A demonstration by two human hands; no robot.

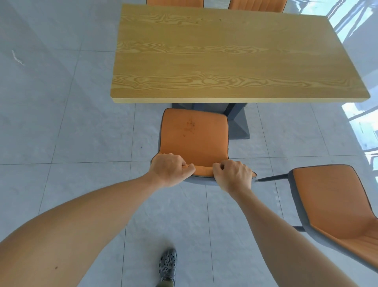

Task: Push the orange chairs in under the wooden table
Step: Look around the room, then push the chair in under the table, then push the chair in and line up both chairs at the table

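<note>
Both hands are gripping the top edge of the near chair's (194,139) backrest: the left hand (170,169) is curling its fingers over the left part of the rim, the right hand (232,174) is wrapping the right part, and each grip is closed tight on the rim with nothing else held. The chair is standing just short of the surface (235,55), its front edge lying near the wooden edge and beside the dark pedestal base (238,125), but almost the whole seat is showing in the open (so it is not yet tucked in).

A second chair (337,209) is sitting to the right, well apart from the surface and turned at an angle, untouched. Two more chair backs (174,2) are peeking over the far edge; they are looking close in, though how far under they reach is hidden.

By my reading, the job is in its early-to-middle stretch: the near chair is needing a forward push until the seat slides under, and the right chair is waiting after it. One foot in a patterned clog (168,264) is planted on the tiled floor (61,123) behind the chair.
</note>
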